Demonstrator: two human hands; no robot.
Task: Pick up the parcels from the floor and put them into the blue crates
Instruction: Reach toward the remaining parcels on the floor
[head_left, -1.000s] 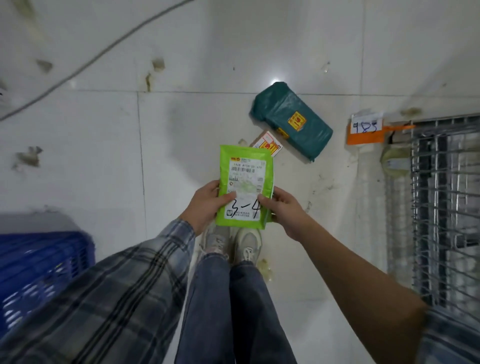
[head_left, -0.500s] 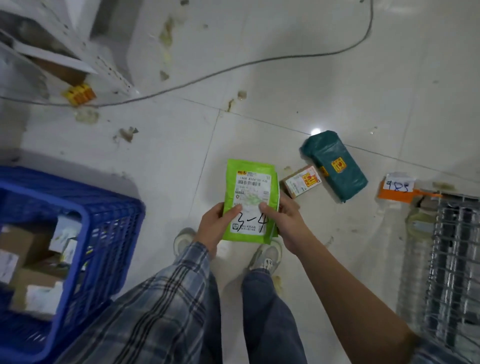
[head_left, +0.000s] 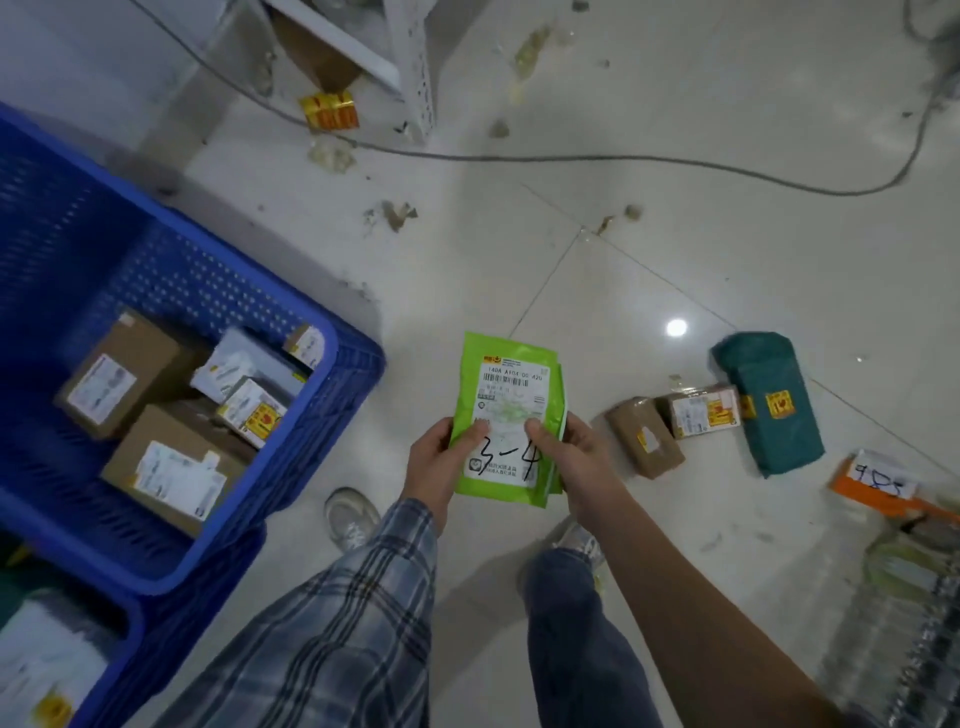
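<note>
Green plastic, glossy and creased, fills the space between the two hands: a flat green mailer parcel (head_left: 506, 421) with a white label bearing a barcode and the handwritten marks "3-4". The left hand (head_left: 434, 465) curls its fingers (head_left: 475, 434) around the parcel's lower left edge, thumb on the label, and the right hand (head_left: 574, 457) closes on the lower right edge in the same way, so both hands grip it firmly above the floor, label up. A plaid sleeve (head_left: 332, 623) covers the left forearm; the right forearm is bare. Below the hands stand two pale shoes and blue jeans on the pale glossy tiled floor (head_left: 701, 249), which is scuffed, spotted with scraps of debris and shows a bright lamp reflection. To the left, near the parcel, stands a blue crate (head_left: 332, 395) with perforated walls, holding several brown cardboard boxes (head_left: 171, 467) and small white packets; a second blue crate (head_left: 130, 639) sits just beside it at the lower left. To the right on the floor lie a small brown box (head_left: 647, 439), a labelled carton (head_left: 701, 410) touching it, and a dark teal parcel (head_left: 769, 400) just beside that. An orange tag (head_left: 878, 488) with handwritten digits lies further right, near a wire rack at the frame's edge. A dark cable (head_left: 571, 158) snakes across the floor past the foot of a white perforated shelf post (head_left: 418, 67).
</note>
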